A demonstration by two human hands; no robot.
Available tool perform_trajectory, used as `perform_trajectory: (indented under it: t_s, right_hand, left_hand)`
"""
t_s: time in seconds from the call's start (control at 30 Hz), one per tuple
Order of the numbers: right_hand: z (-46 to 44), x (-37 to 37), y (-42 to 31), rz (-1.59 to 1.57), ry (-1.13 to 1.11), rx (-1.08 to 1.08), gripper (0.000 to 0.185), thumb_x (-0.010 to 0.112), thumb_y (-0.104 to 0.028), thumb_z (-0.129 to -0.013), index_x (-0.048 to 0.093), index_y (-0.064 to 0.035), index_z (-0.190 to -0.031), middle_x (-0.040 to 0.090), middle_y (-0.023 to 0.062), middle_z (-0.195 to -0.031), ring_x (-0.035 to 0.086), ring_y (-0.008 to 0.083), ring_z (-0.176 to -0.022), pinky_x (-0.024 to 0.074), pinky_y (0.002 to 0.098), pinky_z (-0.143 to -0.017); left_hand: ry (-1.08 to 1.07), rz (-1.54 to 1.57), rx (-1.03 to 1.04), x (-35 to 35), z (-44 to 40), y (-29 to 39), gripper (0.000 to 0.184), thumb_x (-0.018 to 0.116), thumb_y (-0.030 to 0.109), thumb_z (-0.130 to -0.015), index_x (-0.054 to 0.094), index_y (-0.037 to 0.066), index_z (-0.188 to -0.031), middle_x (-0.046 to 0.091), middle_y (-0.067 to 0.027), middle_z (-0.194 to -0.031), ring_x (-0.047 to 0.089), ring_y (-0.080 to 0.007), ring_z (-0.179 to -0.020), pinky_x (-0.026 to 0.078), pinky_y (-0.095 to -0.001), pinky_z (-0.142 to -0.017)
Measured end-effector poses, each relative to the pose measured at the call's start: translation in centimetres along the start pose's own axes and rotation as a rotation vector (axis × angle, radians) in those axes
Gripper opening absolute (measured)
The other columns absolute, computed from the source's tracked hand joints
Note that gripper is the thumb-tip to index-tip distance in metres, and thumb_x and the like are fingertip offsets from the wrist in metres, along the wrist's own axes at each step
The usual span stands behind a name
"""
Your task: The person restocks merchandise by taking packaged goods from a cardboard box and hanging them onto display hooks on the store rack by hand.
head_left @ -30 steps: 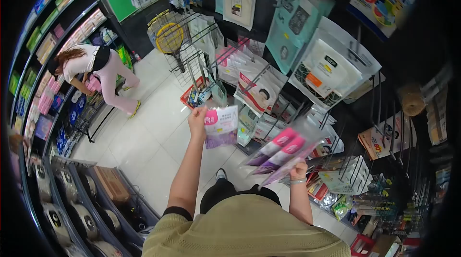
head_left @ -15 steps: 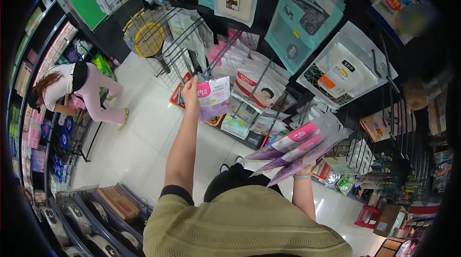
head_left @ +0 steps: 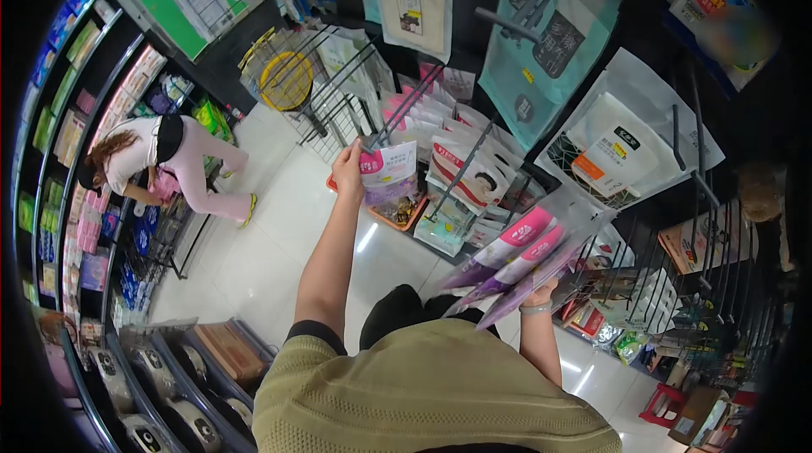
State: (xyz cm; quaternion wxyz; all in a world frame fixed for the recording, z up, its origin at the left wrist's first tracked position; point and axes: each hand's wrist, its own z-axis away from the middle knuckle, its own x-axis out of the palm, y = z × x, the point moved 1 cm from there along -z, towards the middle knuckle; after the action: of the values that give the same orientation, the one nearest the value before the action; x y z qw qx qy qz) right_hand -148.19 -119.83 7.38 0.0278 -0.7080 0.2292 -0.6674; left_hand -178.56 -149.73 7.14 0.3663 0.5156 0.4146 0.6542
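Note:
My left hand (head_left: pixel 348 169) pinches the upper left edge of one pink, white and purple packet (head_left: pixel 389 174), held upright near the end of a metal hook. At the right, my right hand (head_left: pixel 541 294) is closed on a fanned bunch of similar packets (head_left: pixel 516 254) with clear tops, which partly cover its fingers. Behind the single packet, a row of pink and white packets (head_left: pixel 414 119) hangs on the rack. A red and white packet (head_left: pixel 470 170) with a printed face hangs between my two hands.
Metal hooks (head_left: pixel 520 28) jut out above the hands, with a teal bag (head_left: pixel 550 47) and a white bag (head_left: pixel 613 144) hanging there. A person (head_left: pixel 182 153) bends at the shelves on the left. Lower left stands a rack of boxed goods (head_left: pixel 161 368).
The single packet has moved up towards the rack with my left hand. My right hand has raised the bunch slightly, fanned wider. The camera view has shifted.

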Motion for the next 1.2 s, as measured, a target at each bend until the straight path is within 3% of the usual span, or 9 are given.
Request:
perform_trajectory:
  t_s: [0.2,0.43,0.6,0.67,0.77,0.83,0.93,1.03,1.2]
  right_hand:
    - [-0.3,2.0,1.1,0.016,0.135,-0.107,0.068,0.065,-0.005,-0.062,0.042,-0.0018,-0.125,0.051,0.0141,-0.12,0.048,0.0285,-0.113,0.0363,0.0404,-0.098]
    - [3.8,6.9,6.2,-0.038,0.438,-0.322,0.063,0.063,-0.008,-0.065,0.042,-0.0017,-0.124,0.052,0.0145,-0.119,0.049,0.0283,-0.112,0.037,0.0403,-0.098]
    - [4.3,9.2,12.2,-0.138,0.559,-0.508,0.06,0.062,-0.01,-0.068,0.042,-0.0017,-0.124,0.052,0.0148,-0.119,0.049,0.0282,-0.111,0.0376,0.0402,-0.097]
    - [6.0,6.1,14.3,-0.144,0.484,-0.541,0.055,0.059,-0.01,-0.071,0.043,-0.0021,-0.123,0.053,0.0145,-0.117,0.051,0.0273,-0.109,0.04,0.0399,-0.095]
    - [8.8,1.5,17.1,-0.122,0.292,-0.568,0.049,0.056,-0.007,-0.074,0.044,-0.0026,-0.121,0.055,0.0134,-0.113,0.057,0.0256,-0.1,0.0466,0.0393,-0.087]
    - [9.0,3.7,18.4,0.032,0.44,-0.553,0.053,0.058,-0.004,-0.072,0.041,-0.0022,-0.122,0.055,0.0114,-0.114,0.056,0.0273,-0.1,0.0459,0.0403,-0.088]
    - [8.8,6.3,20.1,0.252,0.571,-0.527,0.054,0.063,-0.001,-0.069,0.044,-0.0017,-0.12,0.056,0.0117,-0.113,0.056,0.0259,-0.103,0.0446,0.0388,-0.091]
    - [8.8,8.0,21.3,0.409,0.632,-0.385,0.057,0.065,0.003,-0.067,0.044,-0.0019,-0.119,0.056,0.0113,-0.112,0.056,0.0252,-0.103,0.0444,0.0388,-0.091]
    - [8.1,8.5,23.0,0.448,0.687,-0.328,0.057,0.066,0.007,-0.065,0.044,-0.0022,-0.117,0.057,0.0104,-0.109,0.056,0.0224,-0.101,0.0455,0.0359,-0.088]
  left_hand:
    - [-0.161,-0.036,0.065,2.2,-3.7,-1.4,0.016,0.062,0.016,-0.084,0.064,0.0,-0.082,0.063,-0.0024,-0.078,0.056,-0.0075,-0.071,0.043,-0.021,-0.065]
    - [-0.291,-0.041,-0.048,4.2,-7.7,-2.4,0.021,0.062,0.02,-0.084,0.064,-0.001,-0.08,0.063,-0.0027,-0.074,0.056,-0.0081,-0.067,0.044,-0.0227,-0.063]
    - [-0.267,-0.133,0.133,1.8,-6.5,-3.1,0.04,0.063,0.02,-0.083,0.044,0.0,-0.113,0.05,-0.0109,-0.112,0.048,-0.0153,-0.1,0.039,-0.0278,-0.084]
    - [-0.122,-0.164,0.045,-0.4,-3.7,-3.1,0.036,0.061,0.022,-0.084,0.046,0.001,-0.11,0.049,-0.0108,-0.113,0.048,-0.015,-0.098,0.039,-0.0274,-0.082]
    - [-0.478,-0.288,-0.139,-4.4,-0.4,-5.3,0.031,0.053,0.025,-0.089,0.046,0.001,-0.107,0.056,-0.01,-0.101,0.053,-0.0152,-0.088,0.04,-0.027,-0.08]
    - [-0.803,-0.369,-0.386,-5.1,2.6,-3.5,0.03,0.049,0.026,-0.091,0.047,0.001,-0.108,0.059,-0.0095,-0.094,0.055,-0.0152,-0.084,0.041,-0.0267,-0.078]
    - [-1.054,-0.193,-0.416,-1.9,6.8,1.9,0.02,0.05,0.017,-0.09,0.052,0.003,-0.104,0.063,-0.0081,-0.086,0.058,-0.0142,-0.08,0.041,-0.0277,-0.077]
    - [-1.186,-0.035,-0.472,1.3,9.6,6.8,0.019,0.055,0.014,-0.087,0.057,0.002,-0.101,0.064,-0.008,-0.088,0.059,-0.0121,-0.081,0.043,-0.0236,-0.074]
    - [-1.216,-0.166,-0.569,0.7,9.3,4.1,0.017,0.062,0.007,-0.081,0.062,0.0,-0.096,0.065,-0.0071,-0.088,0.06,-0.0111,-0.079,0.046,-0.0222,-0.071]
